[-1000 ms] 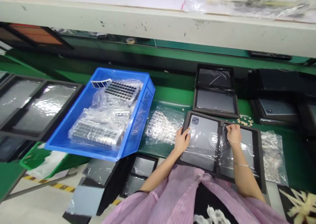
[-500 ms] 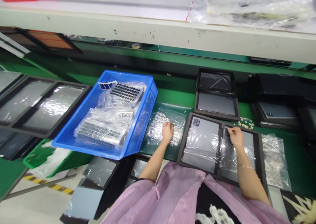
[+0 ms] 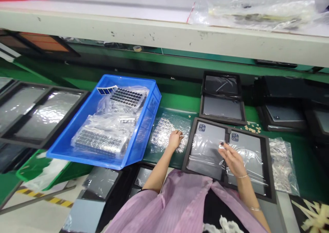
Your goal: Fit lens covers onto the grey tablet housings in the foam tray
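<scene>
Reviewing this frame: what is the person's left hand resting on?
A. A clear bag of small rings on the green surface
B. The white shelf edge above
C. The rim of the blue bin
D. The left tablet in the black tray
A. The left hand lies on the clear bag of small rings, between the blue bin and the black tray, touching neither.

The scene is seen from one camera worn on the head, aimed forward and steeply down at a green workbench (image 3: 177,102) from close range. A white shelf (image 3: 164,31) is cut across the top of the frame, and a pink garment (image 3: 174,205) is caught along the bottom edge.
</scene>
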A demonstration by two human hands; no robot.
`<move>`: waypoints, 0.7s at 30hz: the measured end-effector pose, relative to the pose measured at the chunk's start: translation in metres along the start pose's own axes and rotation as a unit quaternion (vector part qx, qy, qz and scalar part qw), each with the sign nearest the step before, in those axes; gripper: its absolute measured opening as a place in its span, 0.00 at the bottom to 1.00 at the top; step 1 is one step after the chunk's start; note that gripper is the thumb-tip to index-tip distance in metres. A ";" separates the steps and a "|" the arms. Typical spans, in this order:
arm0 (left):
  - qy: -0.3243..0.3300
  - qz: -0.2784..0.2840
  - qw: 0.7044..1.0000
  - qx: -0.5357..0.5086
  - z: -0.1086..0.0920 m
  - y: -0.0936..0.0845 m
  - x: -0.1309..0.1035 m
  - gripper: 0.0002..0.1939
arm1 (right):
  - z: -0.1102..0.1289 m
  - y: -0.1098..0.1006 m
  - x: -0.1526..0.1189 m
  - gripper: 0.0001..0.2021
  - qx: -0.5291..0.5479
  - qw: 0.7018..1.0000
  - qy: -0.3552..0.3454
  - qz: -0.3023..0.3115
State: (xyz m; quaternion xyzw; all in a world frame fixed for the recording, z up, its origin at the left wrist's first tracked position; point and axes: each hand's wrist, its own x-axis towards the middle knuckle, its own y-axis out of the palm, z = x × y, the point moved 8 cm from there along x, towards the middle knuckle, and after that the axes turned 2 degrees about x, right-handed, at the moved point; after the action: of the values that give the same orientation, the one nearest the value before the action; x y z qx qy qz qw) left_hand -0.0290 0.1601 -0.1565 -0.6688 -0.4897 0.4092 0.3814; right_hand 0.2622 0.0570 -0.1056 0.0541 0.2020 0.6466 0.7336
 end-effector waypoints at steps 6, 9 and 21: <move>-0.009 0.009 1.000 -0.007 -0.002 -0.001 0.005 0.12 | -0.028 0.048 -0.015 0.14 0.011 0.998 0.029 0.050; -0.020 -0.003 0.999 -0.041 -0.005 -0.004 0.001 0.13 | -0.032 0.059 -0.017 0.15 0.007 0.995 0.052 0.081; -0.045 -0.074 0.864 -0.495 -0.043 -0.051 -0.046 0.14 | -0.002 0.076 -0.010 0.14 -0.105 0.993 0.003 0.053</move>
State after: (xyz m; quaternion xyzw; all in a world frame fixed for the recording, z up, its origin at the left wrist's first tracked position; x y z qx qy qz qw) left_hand -0.0157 0.1229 -0.0858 -0.7123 -0.6927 0.1129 0.0067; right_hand 0.1902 0.0588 -0.0787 -0.0148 0.1318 0.7027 0.6991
